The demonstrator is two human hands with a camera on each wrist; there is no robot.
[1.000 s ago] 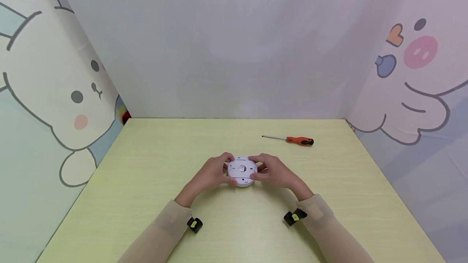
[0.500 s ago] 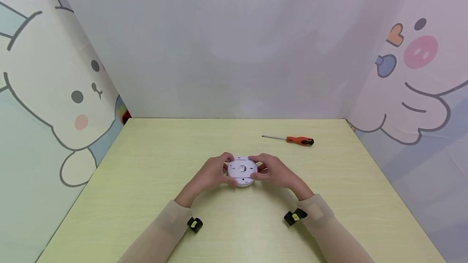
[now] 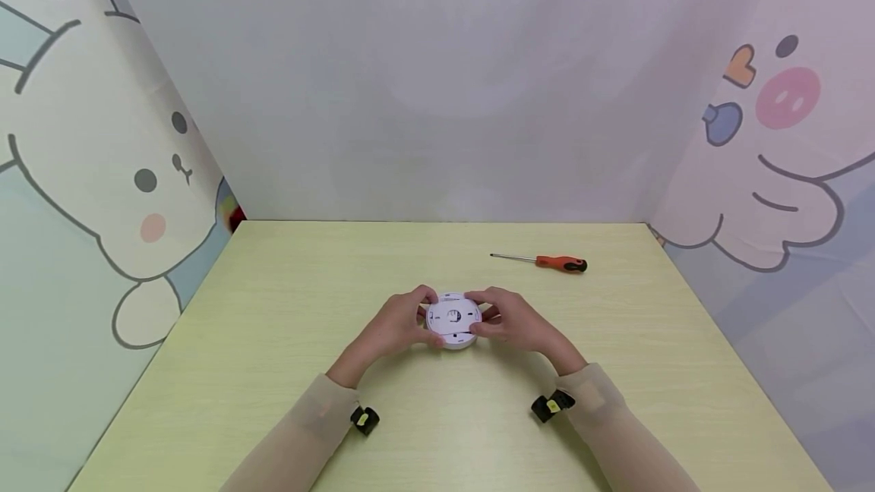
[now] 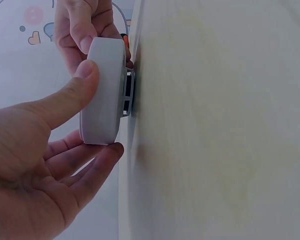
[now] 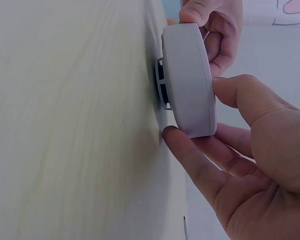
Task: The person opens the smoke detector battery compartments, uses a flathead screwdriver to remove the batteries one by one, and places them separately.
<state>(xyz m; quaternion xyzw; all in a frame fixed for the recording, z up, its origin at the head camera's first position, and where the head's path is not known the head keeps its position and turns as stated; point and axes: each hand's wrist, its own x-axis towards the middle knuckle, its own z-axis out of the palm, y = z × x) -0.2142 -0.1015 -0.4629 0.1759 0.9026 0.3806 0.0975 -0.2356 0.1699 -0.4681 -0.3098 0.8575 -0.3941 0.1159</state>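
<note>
The left hand and right hand curled around opposite edges of a round white device, each holding one side, as I watched through the head view. It sat between them near the middle of the counter, its flat, marked face up. A red-handled screwdriver lay farther off to the right, well apart from everything.

On the left wrist view I saw the thumb pressed on the white rim and the fingers bent round the other side. A slotted vent jutted toward the counter; I couldn't tell whether it touched. If it bore the load, I judged, the device might rock the moment one side was pushed harder, and the thin vent bars could crack under too much downward force.

The right wrist view showed that thumb at the upper edge, beside a fine seam, with one fingertip low by the counter. The rim looked smooth, so an uneven twist might make the fingers slip.
</note>
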